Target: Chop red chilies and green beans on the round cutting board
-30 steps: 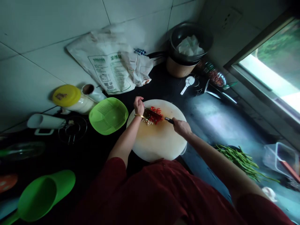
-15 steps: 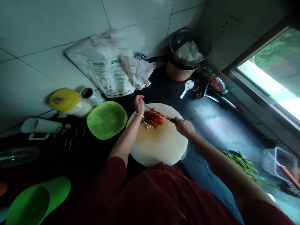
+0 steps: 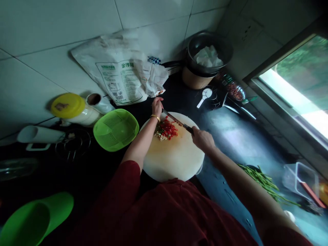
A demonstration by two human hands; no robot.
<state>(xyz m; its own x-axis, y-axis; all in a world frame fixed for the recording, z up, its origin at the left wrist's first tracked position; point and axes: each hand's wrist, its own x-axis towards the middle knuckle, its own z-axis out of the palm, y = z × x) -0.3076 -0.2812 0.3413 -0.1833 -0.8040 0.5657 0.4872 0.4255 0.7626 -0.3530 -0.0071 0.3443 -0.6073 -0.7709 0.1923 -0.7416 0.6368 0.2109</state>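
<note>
A round white cutting board (image 3: pixel 174 160) lies in front of my body. On its far left part is a heap of chopped red chili (image 3: pixel 169 130), with pale chopped bits (image 3: pixel 161 136) that look like garlic at its near edge. My right hand (image 3: pixel 203 138) is wrapped round the black handle of a kitchen knife (image 3: pixel 176 120). The blade slants up to the left, just beyond the chili, with red bits clinging to it. My left hand (image 3: pixel 157 106), with a gold bracelet at the wrist, has its fingers closed at the blade's tip end; they partly hide the tip.
Left of the board sits a green plastic basket (image 3: pixel 116 130), near a yellow-lidded jar (image 3: pixel 68 106). A printed flour bag (image 3: pixel 118 75) leans on the tiled wall. Dark pots (image 3: pixel 191 56) and a white spoon (image 3: pixel 204 97) are behind; green stalks (image 3: pixel 262 181) lie right.
My left hand and the knife blade have shifted slightly away from me and right, and the blade now lies just beyond the chili heap. The whole view has tilted slightly.
</note>
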